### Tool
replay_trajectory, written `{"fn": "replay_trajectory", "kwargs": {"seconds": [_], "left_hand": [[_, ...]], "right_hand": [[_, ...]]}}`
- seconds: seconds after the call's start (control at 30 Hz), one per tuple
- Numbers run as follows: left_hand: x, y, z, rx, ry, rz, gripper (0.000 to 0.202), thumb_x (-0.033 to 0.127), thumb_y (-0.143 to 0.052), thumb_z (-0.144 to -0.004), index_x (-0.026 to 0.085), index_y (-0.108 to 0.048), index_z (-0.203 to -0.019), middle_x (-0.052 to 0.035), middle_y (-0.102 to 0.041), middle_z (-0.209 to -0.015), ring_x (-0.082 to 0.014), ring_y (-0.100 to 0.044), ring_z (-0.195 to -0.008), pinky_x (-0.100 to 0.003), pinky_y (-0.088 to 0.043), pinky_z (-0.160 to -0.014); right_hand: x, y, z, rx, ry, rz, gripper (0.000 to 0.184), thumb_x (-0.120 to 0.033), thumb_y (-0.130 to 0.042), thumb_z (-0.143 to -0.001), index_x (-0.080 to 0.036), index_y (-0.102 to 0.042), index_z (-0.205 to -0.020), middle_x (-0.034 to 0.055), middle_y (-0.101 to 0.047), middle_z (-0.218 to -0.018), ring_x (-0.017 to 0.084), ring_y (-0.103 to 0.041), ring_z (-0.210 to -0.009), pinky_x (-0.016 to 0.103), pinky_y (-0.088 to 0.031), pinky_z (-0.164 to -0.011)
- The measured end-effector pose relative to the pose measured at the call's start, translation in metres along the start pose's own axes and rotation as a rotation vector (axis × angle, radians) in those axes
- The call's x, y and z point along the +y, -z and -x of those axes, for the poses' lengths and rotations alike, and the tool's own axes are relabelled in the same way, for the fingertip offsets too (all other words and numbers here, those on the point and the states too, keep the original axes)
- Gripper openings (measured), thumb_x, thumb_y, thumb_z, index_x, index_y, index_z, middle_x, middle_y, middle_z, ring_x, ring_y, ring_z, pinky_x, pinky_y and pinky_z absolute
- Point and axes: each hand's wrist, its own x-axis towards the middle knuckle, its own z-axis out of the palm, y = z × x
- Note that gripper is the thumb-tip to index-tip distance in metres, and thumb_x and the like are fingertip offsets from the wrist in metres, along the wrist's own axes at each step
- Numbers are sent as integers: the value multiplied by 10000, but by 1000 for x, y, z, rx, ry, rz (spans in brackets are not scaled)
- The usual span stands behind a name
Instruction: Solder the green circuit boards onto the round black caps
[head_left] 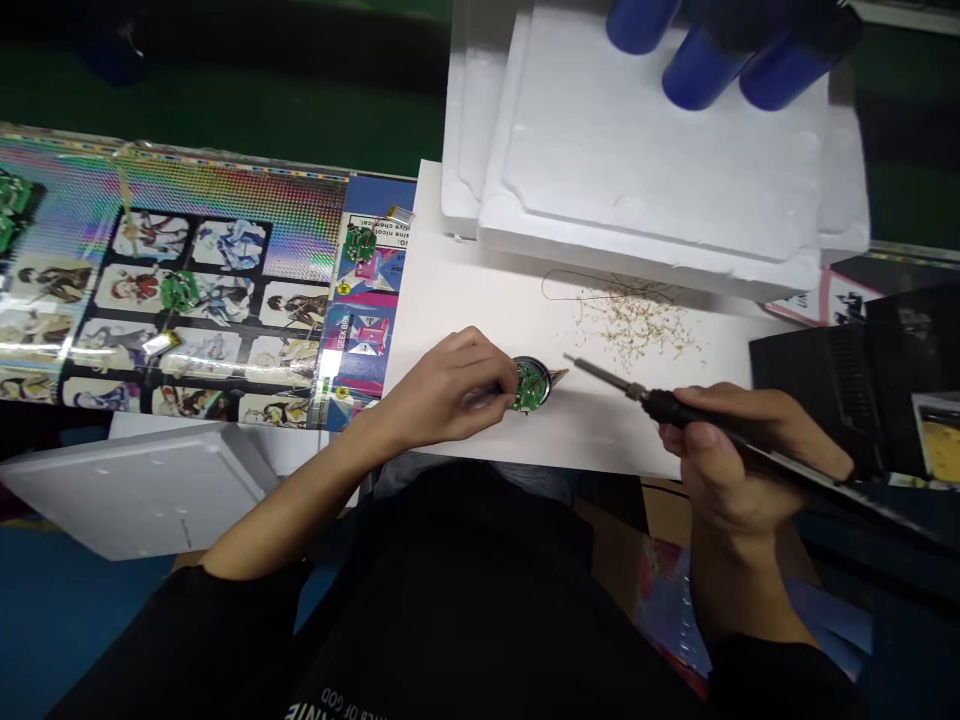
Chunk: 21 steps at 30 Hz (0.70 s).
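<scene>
My left hand [471, 385] is closed with its fingertips on the left edge of a small round part that has a dark rim and a green circuit board [529, 386] in it. Fine wires [559, 375] stick out from the part's right side. A soldering iron [660, 405] is gripped in my right hand [739, 455]. Its tip points left and hovers just right of the wires, apart from them. Under the round part lies a white sheet [600, 430]. The part's left edge is hidden by my fingers.
White foam trays [652, 150] with blue cylinders [701, 80] stand at the back. Small yellowish scraps [637, 320] litter the sheet. On the left, green boards [180, 291] and small silver cells [161, 344] lie on printed sheets. A black box [817, 385] stands at right.
</scene>
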Motion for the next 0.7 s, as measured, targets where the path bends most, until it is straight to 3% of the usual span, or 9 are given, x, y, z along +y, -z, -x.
{"fn": "replay_trajectory", "kwargs": {"seconds": [0.13, 0.37, 0.7], "left_hand": [[3, -3, 0, 36, -1, -53, 90, 170, -619, -957, 240, -671, -932, -32, -790, -959, -227, -663, -933, -390, -524, -900], [5, -7, 2, 60, -10, -96, 99, 139, -618, -953, 230, -652, -934, -40, -775, -945, -232, -639, -932, -377, -493, -857], [10, -3, 1, 16, 8, -142, 99, 131, -611, -974, 219, -647, -947, -46, -773, -971, -238, -633, -958, -375, -468, -839]], "right_hand": [[1, 1, 1, -57, 70, 12, 142, -251, -813, -896, -283, -835, -1033, 32, -786, -825, 210, -688, -608, 368, -519, -496], [0, -10, -7, -245, 46, -153, 167, -212, -767, -877, -228, -777, -1043, 44, -719, -783, 196, -655, -622, 332, -514, -491], [1, -18, -7, -305, 39, -151, 149, -206, -743, -883, -234, -765, -1027, 33, -697, -734, 194, -654, -598, 329, -514, -490]]}}
